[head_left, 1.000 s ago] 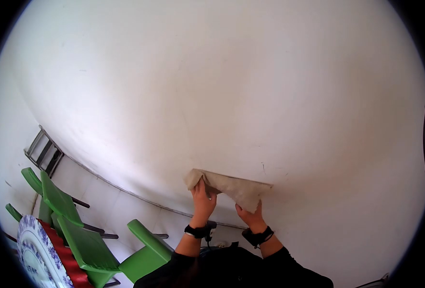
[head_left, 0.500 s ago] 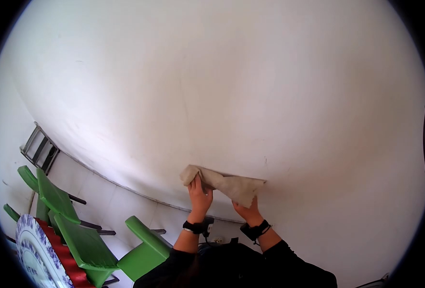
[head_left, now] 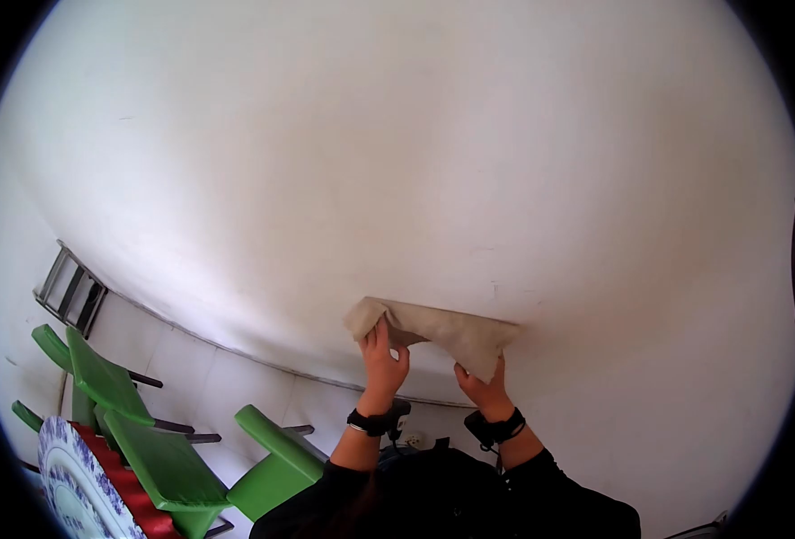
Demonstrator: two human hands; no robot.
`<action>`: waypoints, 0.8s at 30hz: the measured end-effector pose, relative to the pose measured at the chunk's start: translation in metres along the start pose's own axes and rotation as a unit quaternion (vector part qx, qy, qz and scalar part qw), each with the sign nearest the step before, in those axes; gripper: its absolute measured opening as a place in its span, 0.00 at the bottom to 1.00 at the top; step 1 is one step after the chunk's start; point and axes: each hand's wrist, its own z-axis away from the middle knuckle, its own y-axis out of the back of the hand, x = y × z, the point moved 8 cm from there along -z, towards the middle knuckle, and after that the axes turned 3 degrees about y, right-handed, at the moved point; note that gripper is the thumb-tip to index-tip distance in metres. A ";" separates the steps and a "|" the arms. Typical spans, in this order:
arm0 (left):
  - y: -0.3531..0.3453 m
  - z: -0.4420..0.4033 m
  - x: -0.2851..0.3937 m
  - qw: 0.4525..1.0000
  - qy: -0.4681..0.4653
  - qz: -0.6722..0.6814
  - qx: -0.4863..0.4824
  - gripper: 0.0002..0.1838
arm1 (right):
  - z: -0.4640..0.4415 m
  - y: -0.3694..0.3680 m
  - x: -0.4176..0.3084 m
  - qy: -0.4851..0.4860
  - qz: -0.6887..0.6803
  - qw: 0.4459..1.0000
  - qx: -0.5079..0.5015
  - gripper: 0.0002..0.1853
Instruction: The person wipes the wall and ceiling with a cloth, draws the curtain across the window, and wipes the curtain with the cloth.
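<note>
A beige cloth (head_left: 447, 332) is stretched between my two hands in front of the white wall (head_left: 397, 180). My left hand (head_left: 385, 364) grips its bunched left end, fingers pointing up over the fabric. At the lower right corner my right hand (head_left: 485, 386) pinches the cloth, with the thumb apart from the fingers. The cloth's upper edge runs nearly straight, sloping slightly down to the right, and its lower edge sags in folds. Whether the cloth touches the wall I cannot tell. A black band sits on each wrist.
Several green chairs (head_left: 168, 458) stand at the lower left, beside a round table top (head_left: 83, 485) with a blue floral pattern and a red edge (head_left: 132, 485). A metal step ladder (head_left: 72, 287) leans by the far left corner. A socket (head_left: 413, 439) shows low down near my body.
Both hands have moved a little to the right with the cloth. The cloth is spread wider, and my right hand has moved farther from the left.
</note>
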 end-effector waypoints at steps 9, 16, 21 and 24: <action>-0.033 0.032 -0.012 0.995 -0.019 -0.043 -0.086 0.33 | 0.051 -0.016 0.041 -0.092 -0.101 0.991 -0.007 0.14; -0.011 -0.017 0.014 0.996 -0.080 -0.033 -0.002 0.34 | -0.028 0.037 0.008 -0.038 -0.249 0.966 0.053 0.15; 0.021 -0.094 0.080 0.988 -0.120 -0.036 0.094 0.31 | -0.095 0.125 -0.042 0.121 -0.118 0.971 0.168 0.20; 0.030 -0.096 0.105 0.967 -0.211 -0.018 0.139 0.32 | -0.085 0.118 -0.040 0.148 -0.097 0.967 0.183 0.23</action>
